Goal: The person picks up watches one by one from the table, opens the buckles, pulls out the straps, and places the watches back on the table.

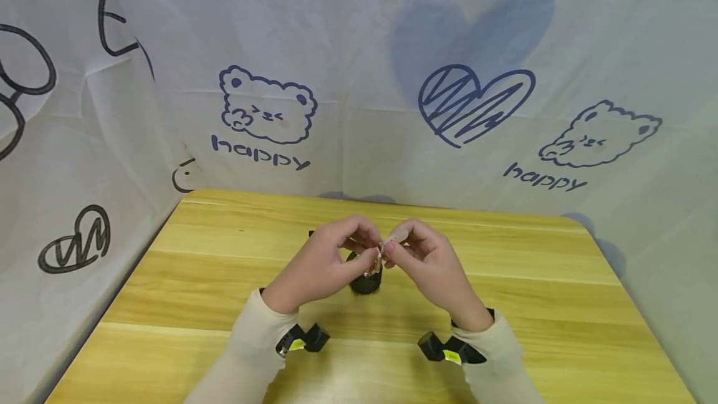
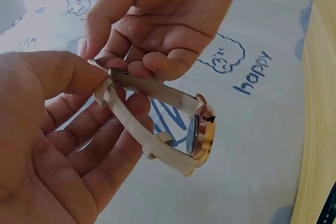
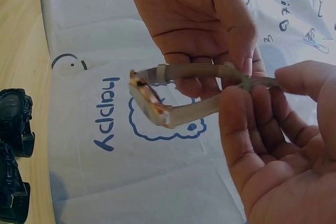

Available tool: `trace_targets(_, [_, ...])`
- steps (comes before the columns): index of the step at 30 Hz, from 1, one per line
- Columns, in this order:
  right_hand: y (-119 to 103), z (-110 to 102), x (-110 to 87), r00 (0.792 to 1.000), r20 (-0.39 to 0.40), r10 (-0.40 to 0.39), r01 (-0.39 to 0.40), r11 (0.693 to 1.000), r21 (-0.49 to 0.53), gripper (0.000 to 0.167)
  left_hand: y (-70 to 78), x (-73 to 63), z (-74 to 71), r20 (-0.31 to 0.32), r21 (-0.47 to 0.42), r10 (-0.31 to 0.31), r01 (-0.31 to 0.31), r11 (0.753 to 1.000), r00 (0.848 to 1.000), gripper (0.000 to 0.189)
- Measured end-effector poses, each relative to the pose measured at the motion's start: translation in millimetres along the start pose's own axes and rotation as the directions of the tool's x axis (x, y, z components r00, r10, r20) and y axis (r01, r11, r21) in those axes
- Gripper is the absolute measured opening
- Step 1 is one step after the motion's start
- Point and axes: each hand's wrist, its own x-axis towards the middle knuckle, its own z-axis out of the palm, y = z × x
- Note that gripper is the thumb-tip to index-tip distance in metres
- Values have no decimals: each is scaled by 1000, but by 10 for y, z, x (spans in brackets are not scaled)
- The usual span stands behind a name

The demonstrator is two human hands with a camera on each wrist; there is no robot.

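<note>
A wristwatch with a pale strap and a gold-coloured case (image 2: 206, 137) is held up between both hands, its strap (image 3: 197, 72) bent into a loop. My left hand (image 1: 328, 260) pinches the strap between thumb and fingers, close to where the two ends meet. On the other side, my right hand (image 1: 434, 264) pinches the strap's end (image 1: 397, 235). The case hangs away from the fingers, and in the left wrist view its glass faces outward, mostly out of sight. Fingers partly cover the buckle area.
Below the hands, a black watch (image 1: 366, 283) stands on the wooden table (image 1: 505, 354). The right wrist view has two black watches, one (image 3: 16, 121) beside the other (image 3: 11, 187). A printed white cloth (image 1: 370, 142) hangs behind the table.
</note>
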Motion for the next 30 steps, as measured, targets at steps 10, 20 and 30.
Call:
trace_targets(10, [25,-23,5,975,72,-208,215,970,-112,22,27,-2,-21,-28,-194,7,-13,981,1000,20])
trace_targets(20, [26,6,16,975,-31,-219,210,960,-187,19,59,4,-29,-108,-142,-163,147,979,981,25])
trace_targets(30, [76,42,23,981,-86,-175,161,976,-149,17,57,16,-28,-102,5,-126,127,992,987,10])
